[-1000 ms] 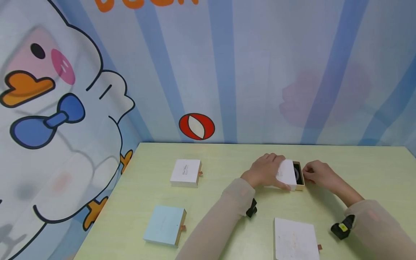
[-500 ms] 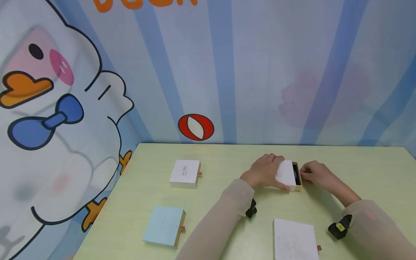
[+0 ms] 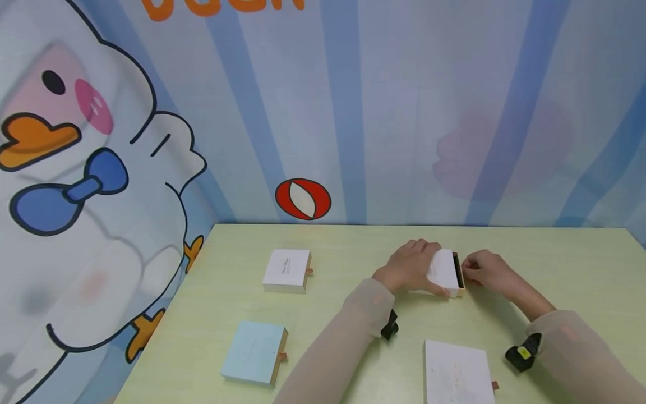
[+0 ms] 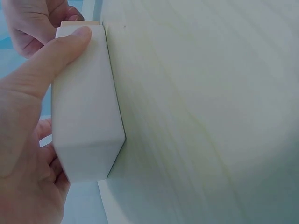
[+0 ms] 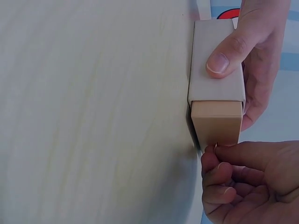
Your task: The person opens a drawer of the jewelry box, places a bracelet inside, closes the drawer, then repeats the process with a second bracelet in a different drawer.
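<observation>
At the right of the table in the head view is a white drawer box (image 3: pixel 444 271). My left hand (image 3: pixel 411 266) grips its sleeve, thumb along the near side and the other fingers on the far side. A tan inner drawer (image 5: pixel 217 126) sticks a short way out of the sleeve's right end, with a narrow strip of dark inside showing. My right hand (image 3: pixel 487 269) pinches a small pull tab (image 5: pixel 216 147) on the drawer front between thumb and forefinger. From the left wrist, the sleeve's long white side (image 4: pixel 86 98) shows beneath my thumb.
Three other boxes with brown tabs lie on the pale table (image 3: pixel 353 247): a small white box (image 3: pixel 287 271) at the back left, a light blue box (image 3: pixel 254 352) at the front left and a larger white box (image 3: pixel 456 373) at the front right. A printed wall (image 3: pixel 393 112) stands behind.
My right hand has moved left, and the drawer has slid further into the sleeve, so less of its dark inside shows. My left hand keeps its grip on the sleeve in place.
</observation>
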A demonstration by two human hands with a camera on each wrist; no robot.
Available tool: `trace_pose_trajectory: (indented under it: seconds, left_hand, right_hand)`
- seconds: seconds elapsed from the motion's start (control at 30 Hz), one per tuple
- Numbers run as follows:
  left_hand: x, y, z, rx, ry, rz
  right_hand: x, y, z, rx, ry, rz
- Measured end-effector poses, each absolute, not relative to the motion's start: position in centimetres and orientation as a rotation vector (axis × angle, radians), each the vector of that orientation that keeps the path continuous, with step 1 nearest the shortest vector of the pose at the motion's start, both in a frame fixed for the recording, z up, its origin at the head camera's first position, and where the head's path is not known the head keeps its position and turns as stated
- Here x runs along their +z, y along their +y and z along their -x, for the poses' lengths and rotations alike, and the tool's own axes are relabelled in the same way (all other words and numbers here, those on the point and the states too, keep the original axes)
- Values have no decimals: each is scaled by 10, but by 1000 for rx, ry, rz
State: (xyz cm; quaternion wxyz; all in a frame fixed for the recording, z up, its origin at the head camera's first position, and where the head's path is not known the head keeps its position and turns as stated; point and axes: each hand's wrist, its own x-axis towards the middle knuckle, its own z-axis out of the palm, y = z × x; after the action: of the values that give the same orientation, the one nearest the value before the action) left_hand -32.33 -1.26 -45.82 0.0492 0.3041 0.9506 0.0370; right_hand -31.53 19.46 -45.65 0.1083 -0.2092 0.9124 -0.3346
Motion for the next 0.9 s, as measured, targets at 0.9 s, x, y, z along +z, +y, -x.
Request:
trace_pose_trajectory:
  seconds: [0.9]
  left_hand:
    - [-460,-13,324,149,2889,-914]
  right_hand:
    - [-458,187,318,-1012,2662,630]
